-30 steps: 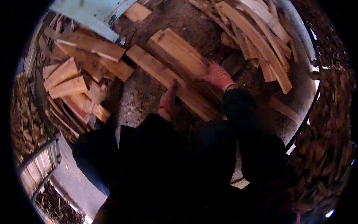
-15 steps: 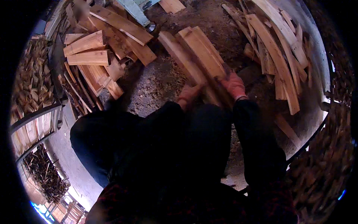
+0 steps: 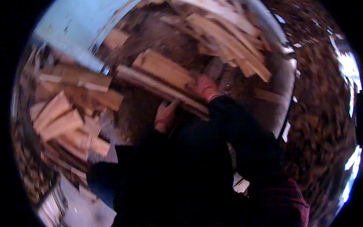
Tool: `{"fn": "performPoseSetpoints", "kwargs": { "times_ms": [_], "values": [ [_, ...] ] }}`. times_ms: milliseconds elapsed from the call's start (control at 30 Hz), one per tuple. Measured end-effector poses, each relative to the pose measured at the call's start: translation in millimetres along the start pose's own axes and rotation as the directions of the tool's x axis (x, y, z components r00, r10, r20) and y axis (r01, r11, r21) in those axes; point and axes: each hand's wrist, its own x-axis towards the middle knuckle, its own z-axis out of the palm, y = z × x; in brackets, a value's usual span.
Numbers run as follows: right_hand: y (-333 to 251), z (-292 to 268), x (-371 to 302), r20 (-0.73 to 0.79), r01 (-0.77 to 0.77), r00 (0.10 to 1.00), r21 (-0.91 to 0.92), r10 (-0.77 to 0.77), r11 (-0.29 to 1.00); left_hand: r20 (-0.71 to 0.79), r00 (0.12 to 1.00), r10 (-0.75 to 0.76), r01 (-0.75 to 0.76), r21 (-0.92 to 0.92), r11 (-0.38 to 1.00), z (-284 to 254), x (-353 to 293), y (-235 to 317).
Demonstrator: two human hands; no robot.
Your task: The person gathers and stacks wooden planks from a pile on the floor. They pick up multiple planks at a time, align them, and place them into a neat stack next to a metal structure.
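Two rough wooden boards lie slantwise together in front of me. A narrow plank [image 3: 151, 84] shows its pale edge on the near side, and a wider reddish board [image 3: 166, 68] lies along its far side. My left hand [image 3: 165, 115] is gripping the narrow plank from the near side, thumb over its edge. At the right end of the wider board, my right hand [image 3: 206, 87] is closed around the wood. Part of its fingers is hidden behind the boards, and motion blurs the view.
Split boards [image 3: 62, 121] are heaped on the left. Long planks [image 3: 230, 41] are stacked at the far right beside a pale curved edge. A light blue panel [image 3: 83, 26] stands at the far left, with a short wood piece [image 3: 115, 39] near it. Wood chips [image 3: 317, 113] cover the right side.
My view has turned to the right, bringing the blue panel further in. Both hands keep hold of the boards, which now lie flatter across the view. Each hand has stayed on its side.
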Motion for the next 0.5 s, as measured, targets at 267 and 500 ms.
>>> {"fn": "performPoseSetpoints", "kwargs": {
  "times_ms": [267, 500],
  "values": [
    [9, 6, -130, -0.158, 0.122, 0.983, 0.151, -0.098, 0.981, 0.040, 0.998, 0.038, -0.037, -0.023, 0.999, 23, -25, 23],
    [4, -12, -163, 0.074, 0.001, 0.997, 0.003, -0.001, 1.000, 0.078, 0.994, 0.072, -0.068, -0.060, 0.996, 18, -10, 4]
  ]
}}
